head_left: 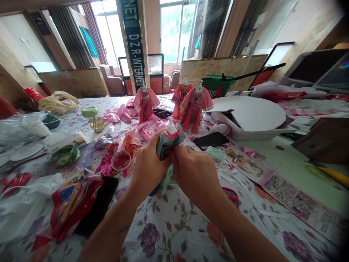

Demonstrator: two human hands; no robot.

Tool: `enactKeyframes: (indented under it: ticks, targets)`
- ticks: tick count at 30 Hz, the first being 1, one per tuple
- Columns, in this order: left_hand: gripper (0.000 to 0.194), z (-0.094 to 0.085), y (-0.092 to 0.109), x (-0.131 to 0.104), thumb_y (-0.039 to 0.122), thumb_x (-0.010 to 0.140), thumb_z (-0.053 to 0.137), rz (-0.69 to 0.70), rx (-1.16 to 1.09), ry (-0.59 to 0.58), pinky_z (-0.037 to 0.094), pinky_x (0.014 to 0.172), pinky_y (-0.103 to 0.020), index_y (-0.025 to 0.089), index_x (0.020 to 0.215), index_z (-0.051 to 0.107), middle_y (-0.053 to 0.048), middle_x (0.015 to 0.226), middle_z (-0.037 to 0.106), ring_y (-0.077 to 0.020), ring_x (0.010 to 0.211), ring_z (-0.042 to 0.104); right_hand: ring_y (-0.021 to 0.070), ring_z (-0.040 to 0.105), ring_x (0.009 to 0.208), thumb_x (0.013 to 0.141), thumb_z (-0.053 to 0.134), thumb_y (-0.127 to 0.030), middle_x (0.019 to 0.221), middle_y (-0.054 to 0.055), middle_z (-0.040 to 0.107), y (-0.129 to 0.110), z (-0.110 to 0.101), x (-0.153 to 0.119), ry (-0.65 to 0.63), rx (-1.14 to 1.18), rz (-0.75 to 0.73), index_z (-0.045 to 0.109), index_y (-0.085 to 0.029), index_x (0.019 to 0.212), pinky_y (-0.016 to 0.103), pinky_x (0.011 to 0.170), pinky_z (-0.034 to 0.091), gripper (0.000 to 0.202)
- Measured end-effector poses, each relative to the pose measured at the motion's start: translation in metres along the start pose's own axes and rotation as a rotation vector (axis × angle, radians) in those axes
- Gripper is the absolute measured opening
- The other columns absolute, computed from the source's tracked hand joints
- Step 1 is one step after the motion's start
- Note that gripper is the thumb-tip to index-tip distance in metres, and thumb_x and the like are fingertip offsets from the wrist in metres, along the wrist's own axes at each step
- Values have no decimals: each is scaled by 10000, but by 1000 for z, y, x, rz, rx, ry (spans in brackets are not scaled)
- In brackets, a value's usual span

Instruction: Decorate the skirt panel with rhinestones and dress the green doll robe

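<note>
Between my two hands, a small white doll mannequin wears a grey-green garment with pink trim at the neck. My left hand is wrapped round its side, fingers closed on it. My right hand is closed at the garment's lower front, its fingertips against the cloth; my own fingers hide what they pinch. Pale green cloth hangs below the hands. Behind stand dressed doll mannequins: a pink-and-red one on the left, another pink one on the right, and an orange one beside it.
Pink fabric lies heaped beyond my hands. A round tub, red cloth and a dark flat object are on the left. To the right are a black phone, red-handled scissors and a white round board.
</note>
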State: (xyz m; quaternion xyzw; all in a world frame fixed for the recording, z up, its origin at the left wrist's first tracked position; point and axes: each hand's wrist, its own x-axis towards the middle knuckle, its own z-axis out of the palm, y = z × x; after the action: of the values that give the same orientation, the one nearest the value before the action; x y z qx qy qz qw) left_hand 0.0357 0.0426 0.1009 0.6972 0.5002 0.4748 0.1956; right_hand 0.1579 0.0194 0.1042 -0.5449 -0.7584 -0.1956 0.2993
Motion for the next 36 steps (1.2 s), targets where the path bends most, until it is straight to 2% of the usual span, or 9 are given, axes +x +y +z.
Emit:
enactKeyframes:
  ticks: [3, 6, 10, 13, 16, 22, 26, 30, 36]
  targets:
    - [613, 0, 1, 0, 121, 657, 660, 5, -2, 1, 488, 789, -329, 276, 1237, 533, -20, 964, 702, -253, 918, 644, 168, 472, 391, 763, 469, -113, 493, 63, 575, 0, -3, 5, -59, -7, 24, 547, -161, 647, 307, 457, 130, 148]
    - [525, -2, -1, 1, 191, 678, 678, -12, 4, 3, 491, 751, -321, 261, 1186, 564, -17, 934, 703, -238, 853, 649, 157, 507, 442, 813, 500, -158, 530, 47, 599, 5, 1, 6, -73, 164, 82, 569, -163, 644, 286, 455, 197, 182]
    - [475, -6, -6, 4, 202, 662, 693, -19, 10, 3, 488, 751, -308, 236, 1126, 595, -19, 939, 698, -220, 832, 639, 126, 542, 514, 870, 518, -228, 604, 9, 634, 9, 16, -5, 61, 500, 175, 640, -175, 754, 237, 513, 344, 176]
    - [519, -9, -9, 7, 181, 649, 697, -10, -13, 7, 484, 752, -289, 227, 1153, 586, -18, 945, 695, -213, 850, 634, 136, 591, 606, 884, 520, -239, 723, 22, 678, 8, 29, -14, 146, 598, 167, 653, -181, 897, 240, 584, 408, 146]
    - [538, -10, -10, 9, 186, 647, 704, -7, -35, 5, 482, 740, -277, 218, 1170, 580, -12, 924, 695, -201, 829, 635, 145, 600, 656, 890, 506, -216, 760, 35, 672, 7, 36, -17, 199, 580, 125, 637, -174, 945, 249, 610, 418, 148]
    - [569, -8, -11, 10, 187, 632, 730, 10, -63, -4, 488, 761, -283, 231, 1176, 573, -10, 967, 694, -204, 852, 633, 152, 584, 612, 901, 459, -206, 690, 39, 640, 9, 41, -18, 256, 426, 116, 575, -170, 822, 262, 596, 404, 145]
    - [581, -9, -14, 12, 203, 609, 758, 8, -76, 28, 497, 780, -283, 220, 1162, 582, -14, 987, 687, -207, 884, 629, 148, 604, 631, 905, 449, -213, 745, 45, 665, 10, 40, -20, 253, 485, 143, 564, -179, 839, 261, 613, 424, 137]
    - [547, -9, -14, 12, 181, 620, 744, 9, -97, -6, 501, 775, -283, 218, 1144, 590, -7, 954, 692, -197, 858, 634, 150, 599, 620, 904, 482, -245, 717, 29, 663, 8, 38, -19, 266, 557, 210, 605, -195, 848, 263, 609, 430, 144]
    - [535, -9, -13, 11, 184, 626, 742, 8, -87, 18, 497, 777, -272, 213, 1138, 591, -13, 971, 689, -195, 873, 633, 152, 599, 613, 877, 529, -235, 679, 28, 661, 7, 37, -16, 263, 557, 219, 645, -183, 815, 262, 622, 432, 141]
